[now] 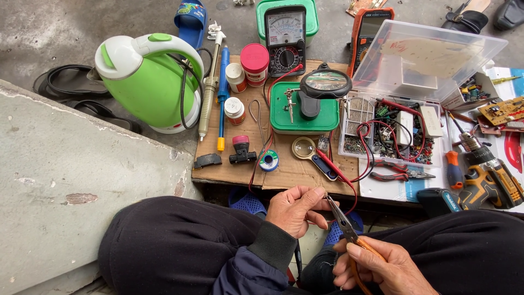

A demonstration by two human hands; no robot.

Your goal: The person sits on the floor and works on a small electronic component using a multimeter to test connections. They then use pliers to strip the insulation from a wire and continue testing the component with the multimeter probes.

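My right hand (379, 267) grips the orange handles of a pair of needle-nose pliers (343, 221), whose jaws point up toward my left hand. My left hand (297, 209) has its fingers curled, with thumb and forefinger pinched at the plier tips (327, 198); whatever small part sits there is too tiny to make out. Both hands hover over my lap, between my dark-trousered knees, just in front of a cardboard sheet (284, 169). A red test lead (338, 172) runs down from the sheet toward the pliers.
On the cardboard stand a green helping-hand stand with magnifier (311, 104), an analog multimeter (285, 38), a solder spool (268, 160), a hand magnifier (307, 148), small jars (254, 63) and a soldering iron (207, 98). A green kettle (147, 82) sits left; an open parts box (393, 125), red pliers (401, 173) and a drill (486, 175) right.
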